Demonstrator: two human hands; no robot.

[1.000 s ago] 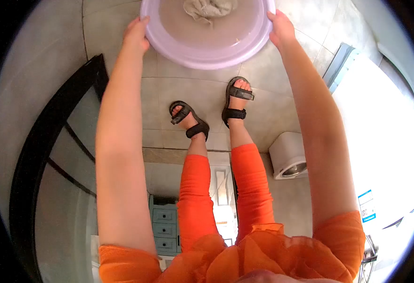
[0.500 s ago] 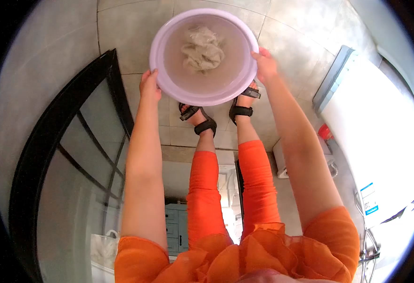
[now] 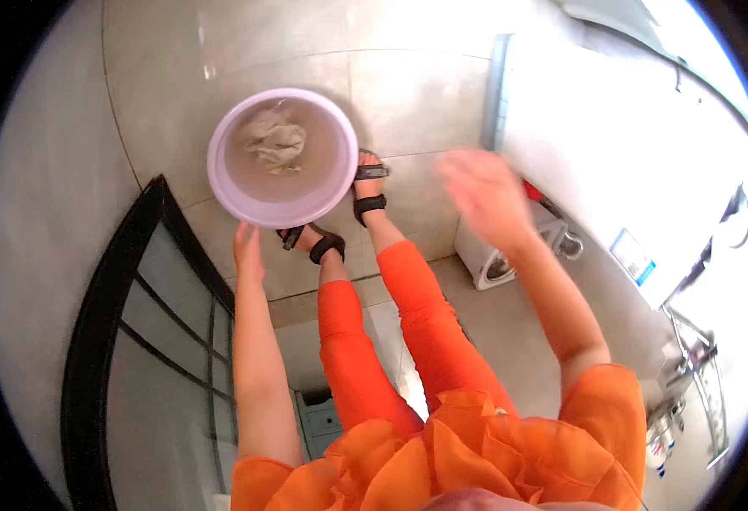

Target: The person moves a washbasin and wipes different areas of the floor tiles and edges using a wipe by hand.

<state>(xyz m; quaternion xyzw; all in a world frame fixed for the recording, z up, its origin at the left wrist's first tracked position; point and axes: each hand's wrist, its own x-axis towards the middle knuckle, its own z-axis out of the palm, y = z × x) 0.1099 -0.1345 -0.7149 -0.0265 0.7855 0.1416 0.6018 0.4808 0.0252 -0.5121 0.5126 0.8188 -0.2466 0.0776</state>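
Observation:
A pale lilac basin (image 3: pixel 221 192) stands on the tiled floor just in front of my feet. Cloudy water (image 3: pixel 318 175) fills part of it, and a crumpled beige cloth (image 3: pixel 278 143) lies in the water. My left hand (image 3: pixel 249 252) is at the near rim, its fingers stretched towards it; whether the fingertips touch the rim is hard to tell. Away to the right of the basin, my right hand (image 3: pixel 484 194) is in the air, blurred by motion, fingers extended and holding nothing.
A black-framed glass door (image 3: pixel 169 281) is on the left. To the right stand a large white appliance (image 3: pixel 587 128) and a small white machine with a round door (image 3: pixel 497 264), beside a red object (image 3: pixel 532 191). My sandalled feet (image 3: pixel 369 183) are close to the basin.
The basin, held in both hands before, is now lower and sits on the floor. My right hand has let go and moved right; my left hand has slipped to the near rim.

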